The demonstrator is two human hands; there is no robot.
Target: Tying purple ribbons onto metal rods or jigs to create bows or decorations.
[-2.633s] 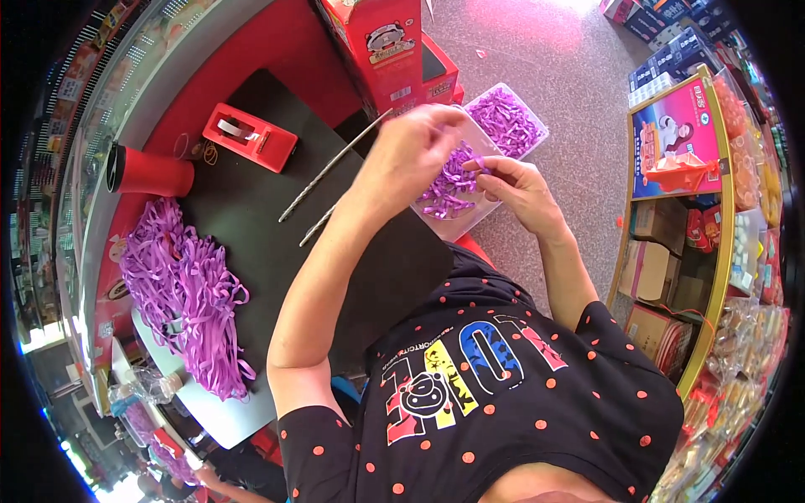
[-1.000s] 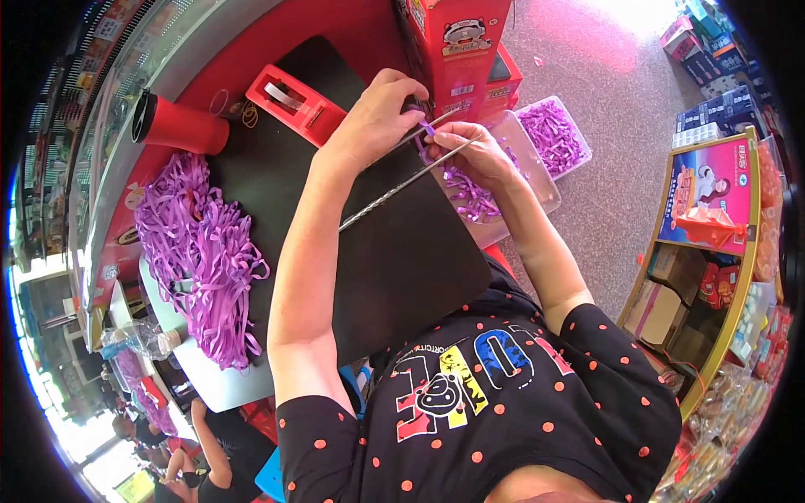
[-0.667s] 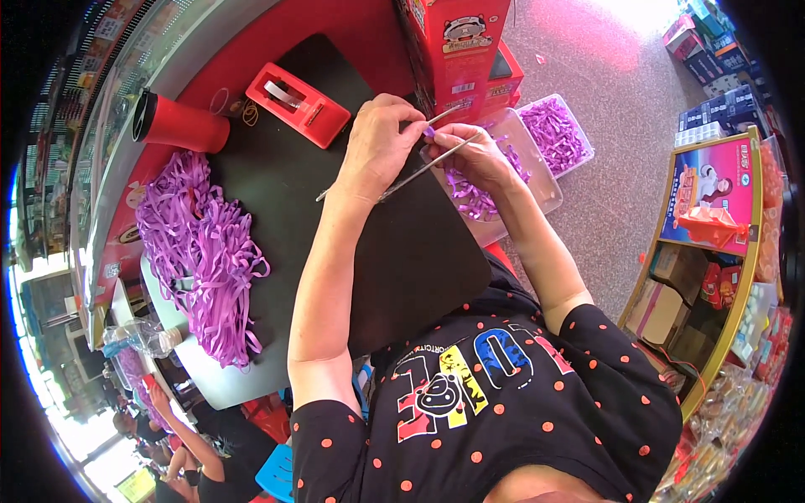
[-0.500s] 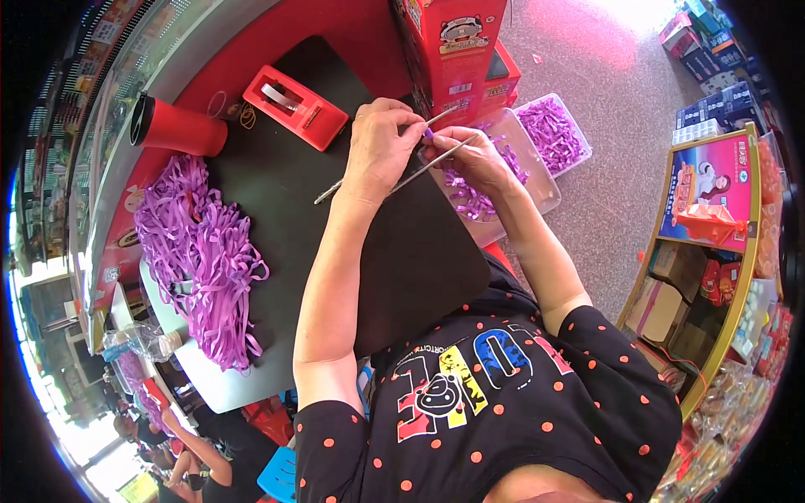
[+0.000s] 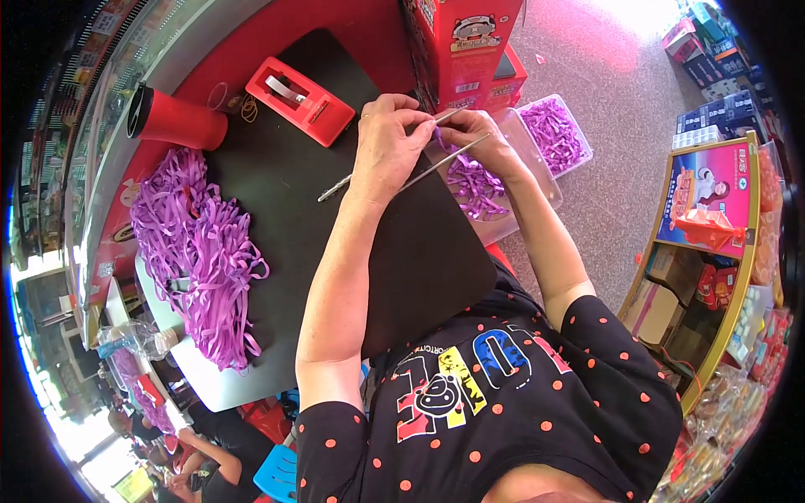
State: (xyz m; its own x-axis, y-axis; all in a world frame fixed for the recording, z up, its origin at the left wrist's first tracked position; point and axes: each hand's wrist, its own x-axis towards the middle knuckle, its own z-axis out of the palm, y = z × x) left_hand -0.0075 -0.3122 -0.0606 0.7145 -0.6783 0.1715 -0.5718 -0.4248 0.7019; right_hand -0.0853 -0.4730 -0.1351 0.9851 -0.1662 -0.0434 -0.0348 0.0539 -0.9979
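In front of me, beyond the table's far right part, both hands meet with fingertips almost touching. Between them is a small bit of purple ribbon (image 5: 437, 134). My left hand (image 5: 387, 149) is closed, thumb and forefinger pinching at the ribbon. My right hand (image 5: 482, 141) is also closed, its fingers bent against the ribbon from the other side. Two thin metal rods slant through the hands: one rod (image 5: 334, 189) passes behind my left hand, another rod (image 5: 436, 165) crosses in front of my right fingers. How they are gripped is partly hidden.
A heap of purple ribbon loops (image 5: 201, 260) lies on the left of the black tabletop (image 5: 419, 260). Farther back are a red tape dispenser (image 5: 299, 101) and a red tumbler (image 5: 180, 120). Right of my hands, a clear tray (image 5: 549, 191) and white-rimmed box (image 5: 586, 158) hold folded purple ribbon pieces.
My right fingers have shifted slightly upward and curl more around the ribbon. My left hand stays nearly in place, still pinching. The rods have moved slightly with the hands.
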